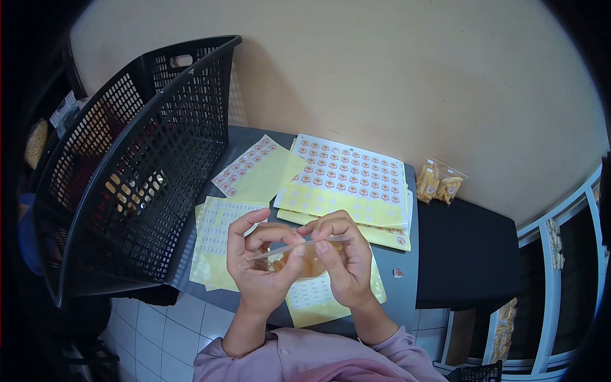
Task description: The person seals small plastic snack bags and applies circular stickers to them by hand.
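A clear plastic bag [277, 252] with pale yellowish pieces inside hangs between my hands, its top edge pinched by both. My left hand [264, 261] grips the left part of that edge, with the index finger raised. The right part is held by my right hand [337, 254], thumb and fingers pressed together. Beneath the hands lie yellow-backed label sheets [213, 235] and another label sheet [310, 291] with small printed text. Behind them is a stack of round-sticker sheets [347, 167], beside a smaller sticker sheet [254, 165].
A large black basket [172, 121] stands at the left. Two filled bags [439, 181] rest by the wall on a black-covered surface [468, 254]. A loose sticker [398, 273] lies on the grey table [404, 296]. White-framed shelving [544, 286] is at the right.
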